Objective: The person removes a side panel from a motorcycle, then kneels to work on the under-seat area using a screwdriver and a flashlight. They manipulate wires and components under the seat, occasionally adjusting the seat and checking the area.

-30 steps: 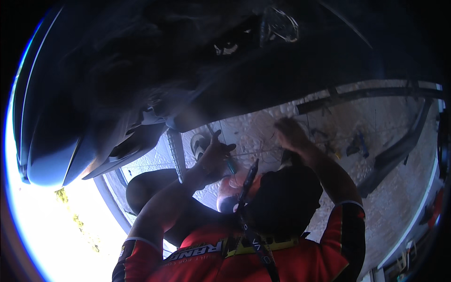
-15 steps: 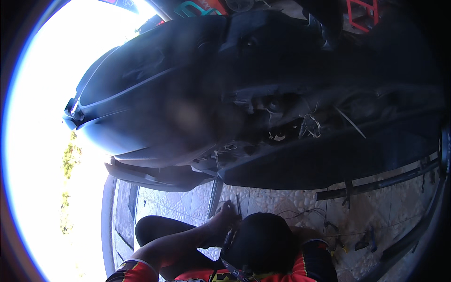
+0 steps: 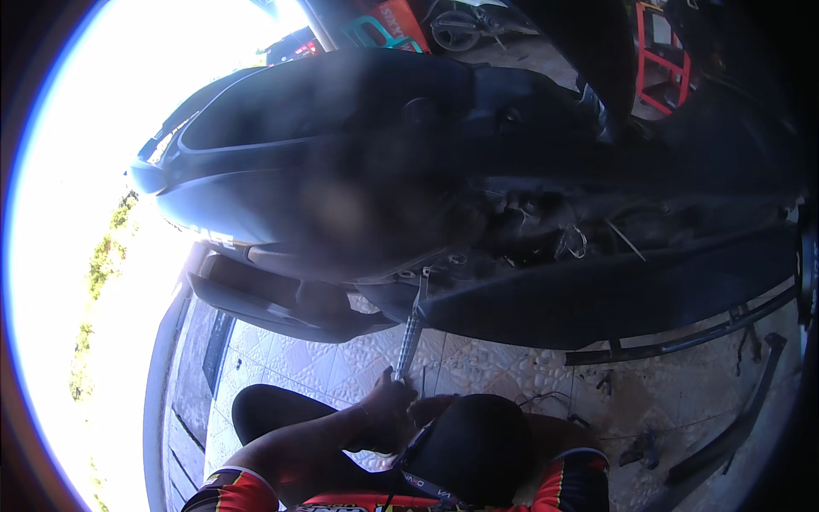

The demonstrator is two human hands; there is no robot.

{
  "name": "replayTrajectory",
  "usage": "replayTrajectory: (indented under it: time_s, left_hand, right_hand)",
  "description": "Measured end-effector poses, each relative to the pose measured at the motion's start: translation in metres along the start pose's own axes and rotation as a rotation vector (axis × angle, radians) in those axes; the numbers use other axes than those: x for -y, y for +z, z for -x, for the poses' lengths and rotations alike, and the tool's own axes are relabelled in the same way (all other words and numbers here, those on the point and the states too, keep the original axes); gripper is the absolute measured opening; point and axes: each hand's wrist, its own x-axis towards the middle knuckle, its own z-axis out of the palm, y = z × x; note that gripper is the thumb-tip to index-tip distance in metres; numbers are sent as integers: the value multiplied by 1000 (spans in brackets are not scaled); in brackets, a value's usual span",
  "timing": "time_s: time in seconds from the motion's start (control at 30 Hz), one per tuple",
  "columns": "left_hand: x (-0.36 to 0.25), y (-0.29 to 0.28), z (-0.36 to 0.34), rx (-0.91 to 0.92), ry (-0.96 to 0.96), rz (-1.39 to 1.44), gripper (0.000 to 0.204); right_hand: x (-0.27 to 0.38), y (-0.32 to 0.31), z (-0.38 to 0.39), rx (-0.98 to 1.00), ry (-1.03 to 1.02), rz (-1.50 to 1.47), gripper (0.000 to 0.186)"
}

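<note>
A dark motor scooter (image 3: 341,205) with its lower side open stretches across the view. My left hand (image 3: 388,399) is at the lower end of a ribbed silver bar (image 3: 409,341), which slants down from the scooter's underside. The fingers look curled, but what they hold is too dark to make out. My right hand (image 3: 433,411) is close beside it, partly behind a dark rounded shape (image 3: 478,444), and its fingers are not clear. A thin dark rod (image 3: 424,380) shows just above the hands.
Loose wiring (image 3: 572,242) and a pale strip (image 3: 627,240) show in the scooter's opening. Dark tools (image 3: 641,450) and a long black trim piece (image 3: 725,418) lie on the tiled floor (image 3: 495,367). A red metal frame (image 3: 663,72) and another motorcycle (image 3: 456,30) stand behind.
The view has shifted, showing more behind the scooter. The ribbed bar now appears in front of the scooter's lower edge. My left hand is now at its lower end, and my right hand has come partly into sight.
</note>
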Motion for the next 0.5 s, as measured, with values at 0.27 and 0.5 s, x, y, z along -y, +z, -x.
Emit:
replayTrajectory:
  time_s: [0.27,0.5]
  left_hand:
    - [-47,-21,7,-63,69,442,88]
    - [-120,-22,48,-105,28,731,105]
  right_hand:
    - [259,8,4,-216,28,754,52]
    - [489,76,-32,-413,-624,533,49]
